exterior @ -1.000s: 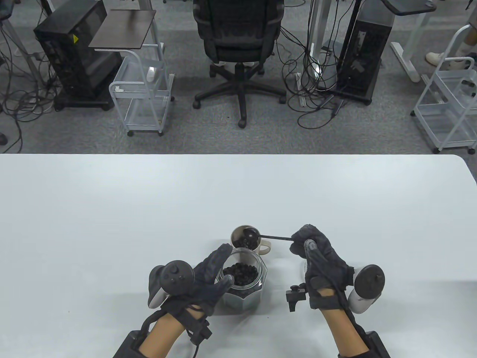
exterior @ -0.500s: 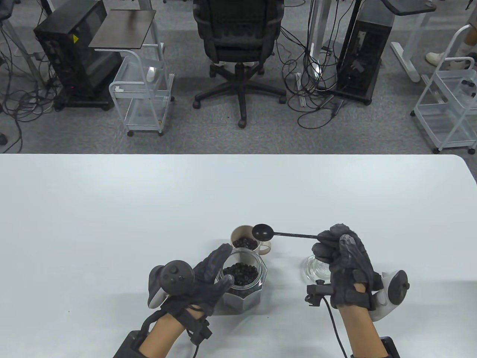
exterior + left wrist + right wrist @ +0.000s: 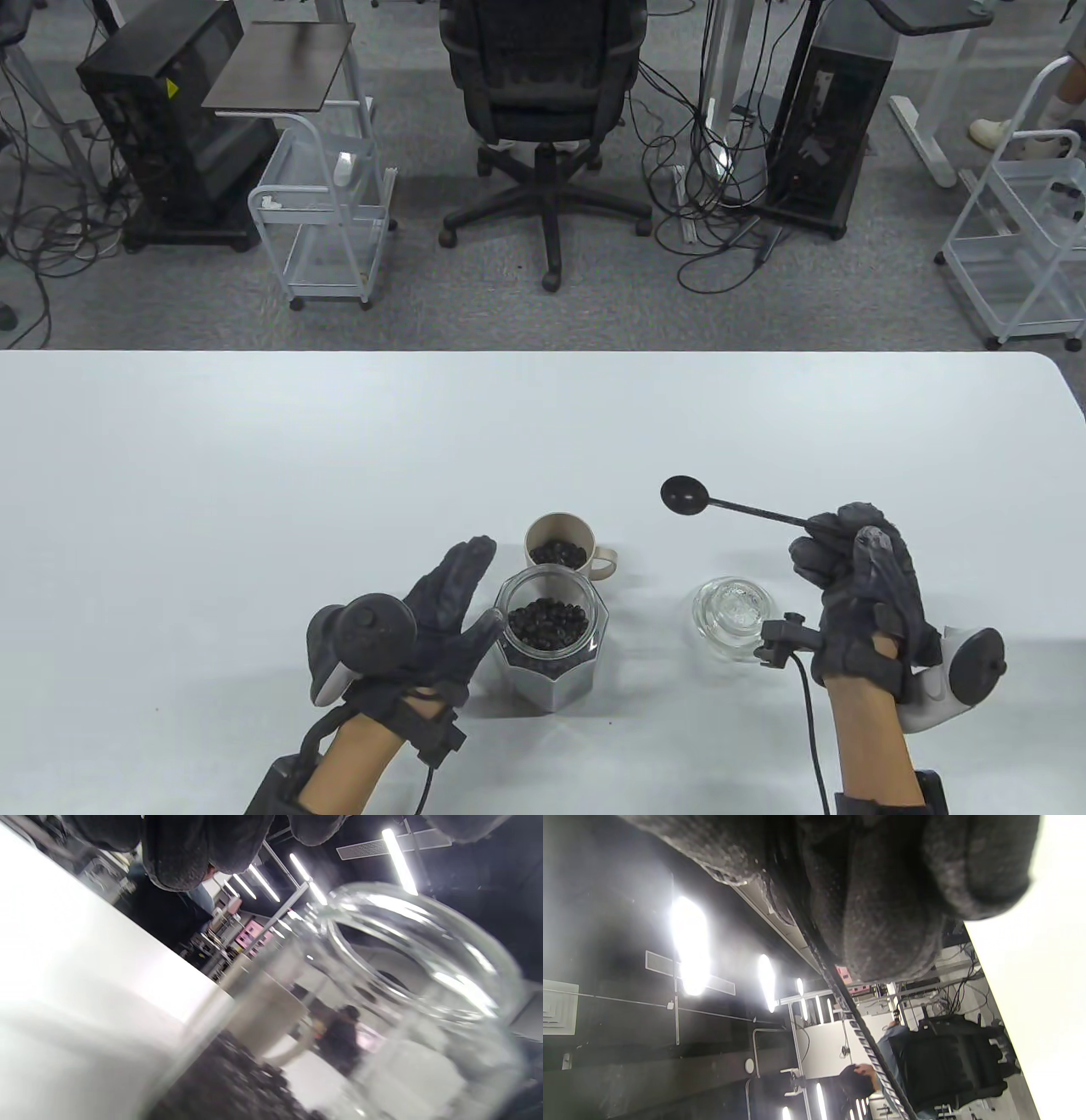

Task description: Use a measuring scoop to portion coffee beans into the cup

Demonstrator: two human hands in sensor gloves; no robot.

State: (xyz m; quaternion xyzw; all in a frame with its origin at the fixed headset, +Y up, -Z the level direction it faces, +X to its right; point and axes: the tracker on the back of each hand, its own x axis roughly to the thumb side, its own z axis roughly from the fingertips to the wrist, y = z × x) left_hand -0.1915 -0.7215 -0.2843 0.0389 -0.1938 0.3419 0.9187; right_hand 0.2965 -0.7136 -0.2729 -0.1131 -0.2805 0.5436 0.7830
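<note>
A beige cup (image 3: pixel 557 543) holding coffee beans stands just behind a glass jar (image 3: pixel 551 647) of beans. My left hand (image 3: pixel 475 594) lies at the jar's left side with straight fingers, its thumb near the jar wall. My right hand (image 3: pixel 816 533) grips the handle of the black measuring scoop (image 3: pixel 685 495), held in the air to the right of the cup; its bowl looks empty. In the left wrist view the jar (image 3: pixel 424 984) fills the picture, with the cup (image 3: pixel 263 1014) behind it. In the right wrist view the scoop handle (image 3: pixel 857 1027) runs out from under my curled fingers (image 3: pixel 882 899).
The jar's glass lid (image 3: pixel 731 611) lies on the table right of the jar, just left of my right wrist. The white table (image 3: pixel 254 509) stretches away on all sides. Beyond its far edge are an office chair (image 3: pixel 543 102) and carts.
My right hand has carried the scoop from over the cup out to the right and farther back. My left hand has eased off the jar and drawn slightly left.
</note>
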